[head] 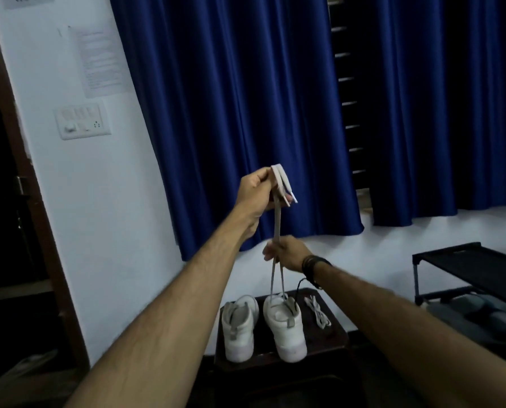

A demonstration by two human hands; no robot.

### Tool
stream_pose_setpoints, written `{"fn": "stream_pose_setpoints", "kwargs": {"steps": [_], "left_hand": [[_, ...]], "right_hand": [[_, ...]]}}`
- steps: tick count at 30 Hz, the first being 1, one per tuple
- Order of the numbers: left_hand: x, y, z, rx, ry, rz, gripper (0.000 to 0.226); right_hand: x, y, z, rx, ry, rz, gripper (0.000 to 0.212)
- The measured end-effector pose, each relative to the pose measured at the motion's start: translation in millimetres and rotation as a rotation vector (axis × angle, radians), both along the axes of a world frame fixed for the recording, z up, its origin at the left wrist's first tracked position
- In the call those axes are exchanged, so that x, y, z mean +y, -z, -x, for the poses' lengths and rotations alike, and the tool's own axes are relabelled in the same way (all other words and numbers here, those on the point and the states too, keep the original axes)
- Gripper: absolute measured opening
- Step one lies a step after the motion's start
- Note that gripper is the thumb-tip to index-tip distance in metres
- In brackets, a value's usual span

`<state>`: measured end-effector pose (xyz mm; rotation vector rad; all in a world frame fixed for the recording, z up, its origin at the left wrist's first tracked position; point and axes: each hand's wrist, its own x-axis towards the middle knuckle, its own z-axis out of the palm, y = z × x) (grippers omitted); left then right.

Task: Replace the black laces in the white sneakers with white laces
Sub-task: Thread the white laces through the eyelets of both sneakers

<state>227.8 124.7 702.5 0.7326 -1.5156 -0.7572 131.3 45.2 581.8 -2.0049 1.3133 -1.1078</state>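
Pulling a white lace up from the right sneaker

Pinching the two lace ends, the left hand [253,191] is raised high, its fingers [268,175] closed on the white lace [276,223] where the tips fold over and hang down. Lower, the right hand [287,253] grips both strands together. From there the strands part and run down into the right sneaker [285,328]. The left sneaker [238,329] stands just beside it, both near the front edge of the dark surface [334,341]. A second white lace [318,312] lies bundled toward the right edge. A black lace [299,285] curls up behind the right sneaker.
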Motion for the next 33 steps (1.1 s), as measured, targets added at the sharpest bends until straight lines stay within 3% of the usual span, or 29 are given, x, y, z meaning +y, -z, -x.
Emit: {"fn": "stream_pose_setpoints", "kwargs": {"steps": [2,6,10,12,15,23,29,33], "left_hand": [[-7.7,15.0,-6.8,0.017,0.010,-0.029,0.027],[-34.5,88.0,-26.6,-0.027,0.003,-0.184,0.034],[-69.3,190.0,-38.5,-0.386,-0.283,-0.489,0.072],[-83.2,241.2,-38.5,-0.591,-0.318,-0.577,0.091],[-98.2,295.5,-21.6,-0.637,-0.378,-0.555,0.093],[-87.9,301.4,16.1,-0.672,-0.443,-0.556,0.092],[-82.6,300.7,18.0,-0.683,-0.468,-0.515,0.093],[-83.1,290.7,18.1,-0.765,-0.455,-0.645,0.083]], "right_hand": [[1.7,-0.7,2.4,-0.061,0.056,0.023,0.029],[1.3,-0.8,15.2,0.025,0.118,0.092,0.029],[3.4,2.6,16.1,-0.059,0.066,0.054,0.041],[3.9,3.4,11.9,-0.049,0.056,0.045,0.043],[1.9,5.7,4.7,-0.080,-0.018,-0.054,0.044],[-2.8,9.2,-14.4,-0.040,-0.015,-0.047,0.039],[12.7,-20.5,-30.4,-0.124,-0.041,0.020,0.037],[14.0,-17.3,-26.6,-0.069,-0.031,0.019,0.037]]}}
